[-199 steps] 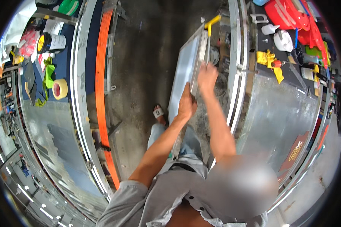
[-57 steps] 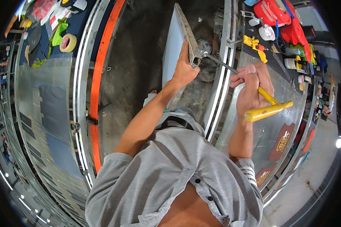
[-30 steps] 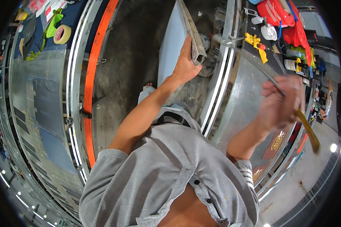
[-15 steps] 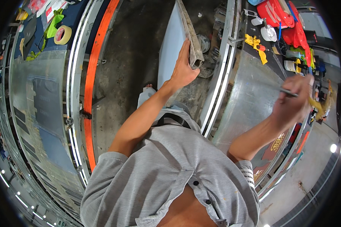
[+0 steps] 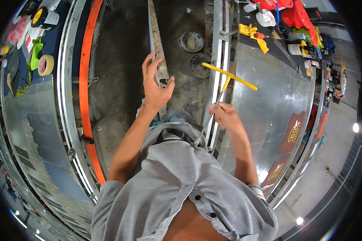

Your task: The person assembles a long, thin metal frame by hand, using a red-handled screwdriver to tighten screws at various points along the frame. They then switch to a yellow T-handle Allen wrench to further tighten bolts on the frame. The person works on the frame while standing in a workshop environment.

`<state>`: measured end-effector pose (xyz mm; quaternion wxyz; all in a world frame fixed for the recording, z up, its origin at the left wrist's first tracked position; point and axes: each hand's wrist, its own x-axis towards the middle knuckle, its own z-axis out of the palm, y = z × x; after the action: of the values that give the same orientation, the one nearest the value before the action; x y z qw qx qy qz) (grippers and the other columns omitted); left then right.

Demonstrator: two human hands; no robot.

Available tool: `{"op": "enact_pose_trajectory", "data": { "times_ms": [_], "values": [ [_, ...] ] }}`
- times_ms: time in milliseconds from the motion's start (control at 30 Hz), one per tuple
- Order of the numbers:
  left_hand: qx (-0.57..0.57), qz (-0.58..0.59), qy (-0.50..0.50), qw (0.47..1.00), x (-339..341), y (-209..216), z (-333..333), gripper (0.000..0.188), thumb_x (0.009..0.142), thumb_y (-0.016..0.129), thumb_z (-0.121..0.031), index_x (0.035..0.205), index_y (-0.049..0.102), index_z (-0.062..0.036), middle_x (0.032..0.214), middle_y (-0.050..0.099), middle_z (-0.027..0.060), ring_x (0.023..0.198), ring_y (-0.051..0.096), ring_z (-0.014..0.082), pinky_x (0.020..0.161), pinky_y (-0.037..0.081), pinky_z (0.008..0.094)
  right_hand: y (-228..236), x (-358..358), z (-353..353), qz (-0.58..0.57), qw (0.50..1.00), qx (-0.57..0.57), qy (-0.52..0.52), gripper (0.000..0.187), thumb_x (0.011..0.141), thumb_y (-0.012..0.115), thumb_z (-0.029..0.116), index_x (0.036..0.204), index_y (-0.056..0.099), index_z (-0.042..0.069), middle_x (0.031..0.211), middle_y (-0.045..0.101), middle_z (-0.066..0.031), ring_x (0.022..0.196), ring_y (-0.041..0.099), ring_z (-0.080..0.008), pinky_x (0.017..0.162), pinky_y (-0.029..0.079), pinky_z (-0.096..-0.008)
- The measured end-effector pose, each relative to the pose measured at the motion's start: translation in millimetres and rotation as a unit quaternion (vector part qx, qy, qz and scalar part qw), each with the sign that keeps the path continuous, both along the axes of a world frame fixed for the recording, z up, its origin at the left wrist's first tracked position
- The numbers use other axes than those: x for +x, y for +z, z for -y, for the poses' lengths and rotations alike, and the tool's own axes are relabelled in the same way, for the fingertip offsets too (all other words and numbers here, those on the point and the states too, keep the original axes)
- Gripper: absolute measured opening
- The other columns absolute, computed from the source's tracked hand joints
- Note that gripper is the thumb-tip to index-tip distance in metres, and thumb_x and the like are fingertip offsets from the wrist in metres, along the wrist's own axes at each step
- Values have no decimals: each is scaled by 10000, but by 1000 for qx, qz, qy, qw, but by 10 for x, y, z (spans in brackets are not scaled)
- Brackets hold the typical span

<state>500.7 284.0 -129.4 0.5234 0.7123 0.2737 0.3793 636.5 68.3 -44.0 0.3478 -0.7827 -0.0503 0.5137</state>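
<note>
My left hand point(image 5: 156, 89) is closed round the near end of a screen-printing frame point(image 5: 160, 48). The frame stands on edge, showing a worn, stained metal bar with a hollow square end between my thumb and fingers. A thin strip of its pale blue face shows along the left side. In my right hand point(image 5: 228, 117) is a T-handle wrench point(image 5: 230, 76) with a yellow crossbar and a thin metal shaft. My fingers pinch the shaft below the crossbar, and its lower tip points down toward my waist. The wrench is apart from the frame.
Long tables flank the aisle, with an orange rail point(image 5: 85, 60) along the left one. Tape point(image 5: 46, 65) and a black jar point(image 5: 46, 19) lie there. Brown printed pieces point(image 5: 292, 132) and a yellow cloth point(image 5: 253, 35) are on the right table. A bucket point(image 5: 192, 42) stands on the floor.
My right hand has come from over the right table in toward my body, bringing the wrench. The frame has turned more edge-on and shifted left in view with my left hand.
</note>
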Motion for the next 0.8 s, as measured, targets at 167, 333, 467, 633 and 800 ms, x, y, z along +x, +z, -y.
{"op": "enact_pose_trajectory", "data": {
  "times_ms": [167,333,467,633,800],
  "values": [
    [-29,27,-1,999,1,-20,71,722,706,616,144,1383,449,-42,1516,326,152,1395,406,295,1118,366,382,552,270,-46,9,997,54,-53,219,1000,609,208,1033,708,15,595,579,-28,479,500,-83,454,418,-274],
    [-13,15,23,1000,-117,-45,181,702,696,614,140,1357,477,-54,1512,345,183,1383,417,314,1084,403,378,396,300,-157,-88,930,340,-112,269,928,625,136,1151,624,-14,1002,691,-226,715,677,-299,742,623,-408],
    [-45,32,20,998,-270,-140,324,710,683,625,140,1350,488,-62,1512,344,186,1340,449,298,991,476,351,210,263,-297,-244,862,293,-335,350,893,469,39,1220,589,9,988,637,-151,792,688,-260,770,617,-363],
    [7,-7,32,999,-395,-187,420,739,660,622,150,1357,489,-56,1506,345,187,1307,475,293,975,487,355,425,117,-521,-34,969,234,-72,539,932,395,-37,1466,341,16,1009,620,-141,660,648,-161,527,505,-235],
    [-16,22,35,999,-361,-133,380,800,651,594,157,1411,450,-48,1515,336,187,1361,443,319,1113,391,417,610,70,-158,-26,984,130,120,342,1026,469,63,1358,515,0,826,655,-100,564,572,-113,494,413,-226]
  ]
}}
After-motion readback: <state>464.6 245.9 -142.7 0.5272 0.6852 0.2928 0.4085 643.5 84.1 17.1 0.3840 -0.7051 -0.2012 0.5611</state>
